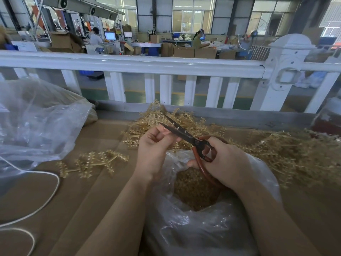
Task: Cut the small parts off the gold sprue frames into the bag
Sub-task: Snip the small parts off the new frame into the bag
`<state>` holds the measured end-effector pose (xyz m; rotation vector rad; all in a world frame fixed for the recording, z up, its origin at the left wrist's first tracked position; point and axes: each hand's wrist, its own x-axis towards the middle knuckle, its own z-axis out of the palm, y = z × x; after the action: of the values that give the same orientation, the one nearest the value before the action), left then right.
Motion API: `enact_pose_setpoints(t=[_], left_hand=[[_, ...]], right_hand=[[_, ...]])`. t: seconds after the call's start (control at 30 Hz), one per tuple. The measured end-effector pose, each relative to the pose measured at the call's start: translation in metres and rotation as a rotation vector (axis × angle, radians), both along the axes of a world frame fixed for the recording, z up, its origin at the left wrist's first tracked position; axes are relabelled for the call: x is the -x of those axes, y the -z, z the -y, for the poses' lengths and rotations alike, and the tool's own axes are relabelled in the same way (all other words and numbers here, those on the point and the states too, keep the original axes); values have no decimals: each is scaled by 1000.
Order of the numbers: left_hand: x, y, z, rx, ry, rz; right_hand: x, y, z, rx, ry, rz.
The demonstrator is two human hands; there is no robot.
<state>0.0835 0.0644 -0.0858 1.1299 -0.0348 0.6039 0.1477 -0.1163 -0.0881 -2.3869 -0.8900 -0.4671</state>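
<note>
I see the clear plastic bag at the worktop's near edge, its mouth open on a heap of small gold parts. Above it my right hand grips red-handled scissors, their dark blades parted. My left hand, fingers curled, pinches beside the blades; what it holds I cannot tell. Spiky gold sprue frames lie piled toward the far edge.

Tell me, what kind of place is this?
Probably a factory floor: cardboard boxes stacked at work tables, a worker sorting goods, and heaps of gold sprues waiting for the scissors.
</note>
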Motion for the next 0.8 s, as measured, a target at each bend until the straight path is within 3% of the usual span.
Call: enact_pose_setpoints(t=[0.43,0.63,0.8], left_hand=[[-1,2,1,-45,64,-9],[-2,3,1,-43,33,-12],[0,1,4,-103,-20,-5]], right_hand=[[2,-2,0,10,-4,-22],[5,-7,3,6,-10,-95],[8,-11,4,34,-12,-47]])
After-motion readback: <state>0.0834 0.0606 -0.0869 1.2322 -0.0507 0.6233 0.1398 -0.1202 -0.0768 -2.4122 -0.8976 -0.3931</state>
